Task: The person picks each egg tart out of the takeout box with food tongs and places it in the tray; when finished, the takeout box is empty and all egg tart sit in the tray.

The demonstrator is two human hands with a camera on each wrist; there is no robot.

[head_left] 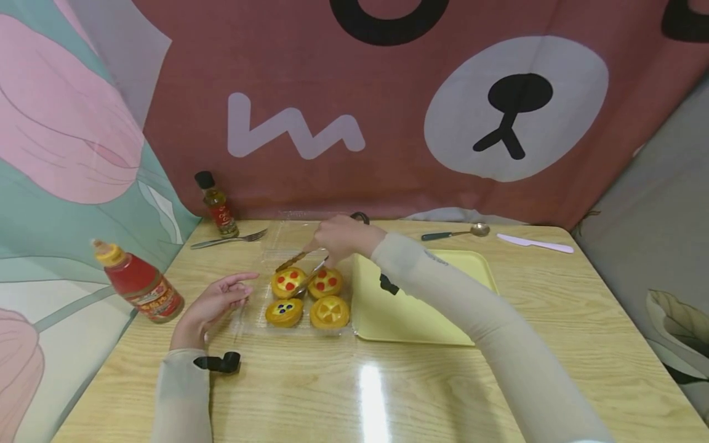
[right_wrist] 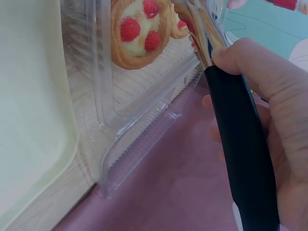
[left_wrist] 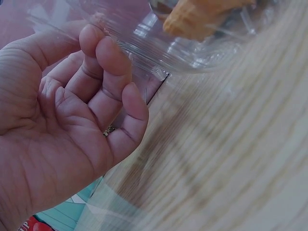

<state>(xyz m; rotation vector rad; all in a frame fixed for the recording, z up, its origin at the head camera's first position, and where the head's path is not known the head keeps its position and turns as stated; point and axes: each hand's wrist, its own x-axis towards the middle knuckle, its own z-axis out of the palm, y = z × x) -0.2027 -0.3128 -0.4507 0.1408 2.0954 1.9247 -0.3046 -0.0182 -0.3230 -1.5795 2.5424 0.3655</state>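
My right hand (head_left: 346, 237) grips black-handled metal tongs (right_wrist: 236, 130). Their tips reach down on either side of the back-left raspberry tart (head_left: 285, 285); whether they squeeze it I cannot tell. This tart sits in a clear plastic box (head_left: 255, 323) beside another raspberry tart (head_left: 325, 283). In the front row are a blueberry-topped tart (head_left: 284, 314), slightly tilted, and a tart with yellow pieces (head_left: 330, 312). My left hand (head_left: 218, 301) is at the box's left edge with relaxed, bent fingers; in the left wrist view its fingertips are close against the plastic wall.
A pale yellow tray (head_left: 415, 329) lies right of the box. Behind it are a spoon (head_left: 454, 234) and a pink knife (head_left: 534, 243). A fork (head_left: 228, 239), a small sauce bottle (head_left: 218, 206) and a red ketchup-like bottle (head_left: 145, 289) stand or lie to the left.
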